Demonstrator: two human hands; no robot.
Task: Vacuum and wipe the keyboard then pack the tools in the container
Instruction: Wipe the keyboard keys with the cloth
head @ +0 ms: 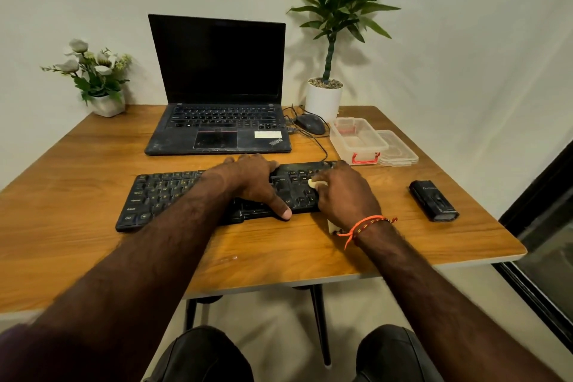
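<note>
On the counter [93, 170], the keyboard [161, 192] lies in front of the laptop [217, 121], and your left hand [251, 183] rests flat across its middle, fingers straight, thumb at the near edge. Your right hand [344, 195], palm down, pinches a small pale cloth [313, 183] against the keys at the right end.

Black keyboard [161, 195], red-clipped clear container [356, 139]

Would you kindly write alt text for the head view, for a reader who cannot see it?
A person's left hand rests on a black keyboard while the right hand pinches a small pale wipe against its keys. On the wooden table also sit an open laptop, a mouse, an open clear container and a black handheld vacuum.
</note>
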